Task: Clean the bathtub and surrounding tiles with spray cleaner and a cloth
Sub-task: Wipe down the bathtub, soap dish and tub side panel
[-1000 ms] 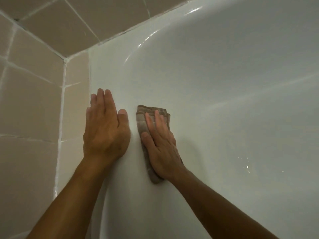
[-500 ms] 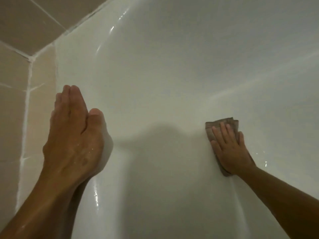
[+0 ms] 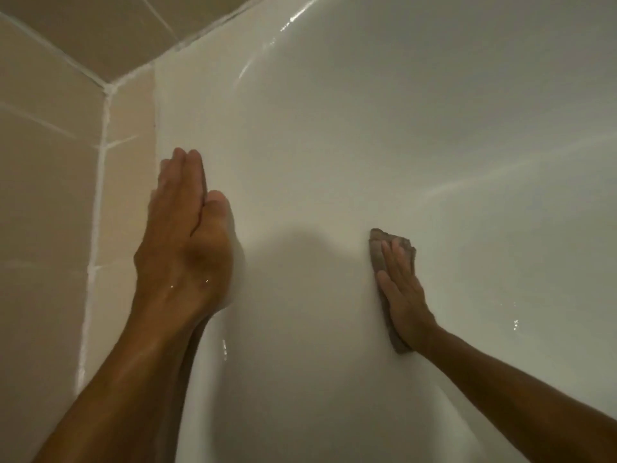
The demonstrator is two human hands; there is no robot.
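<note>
head view: the right hand (image 3: 402,289) lies flat, fingers together, pressing a folded grey-brown cloth (image 3: 379,252) against the white bathtub (image 3: 334,145) wall, well apart from the left hand (image 3: 185,248). the left hand is empty, open and flat, braced on the tub surface just beside the beige tiles (image 3: 43,195) and their white grout. no spray bottle is in sight. this looks like the wiping step on the tub's inner wall; the next stroke likely calls for steady pressure so the cloth stays under the palm on the wet, glossy surface.
</note>
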